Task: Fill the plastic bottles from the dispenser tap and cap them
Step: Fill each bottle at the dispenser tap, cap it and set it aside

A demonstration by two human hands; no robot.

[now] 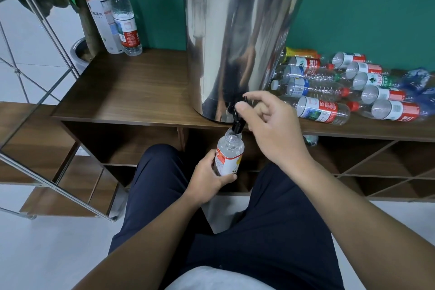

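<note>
Right now I'm on the filling step, and my read is that doing it well means keeping the mouth of the small bottle [227, 155] square under the black tap [236, 117] spout so nothing spills down the label, and easing the lever off before the level reaches the neck. My left hand [207, 179] is wrapped around the lower body of that bottle, fingers and thumb curled on it, holding it upright in the air below the shelf edge with its open neck just beneath the spout. My right hand [268, 122] is at the tap: thumb and forefinger pinch the lever while the other fingers hang loosely bent. I can't tell whether water is running, though the bottle looks to hold some liquid already. The steel dispenser [240, 37] stands on the wooden shelf [131, 87], with a heap of empty bottles [341, 92] lying on their sides to its right and two standing bottles [117, 16] well apart at the left. Capping comes after; I see no loose cap
</note>
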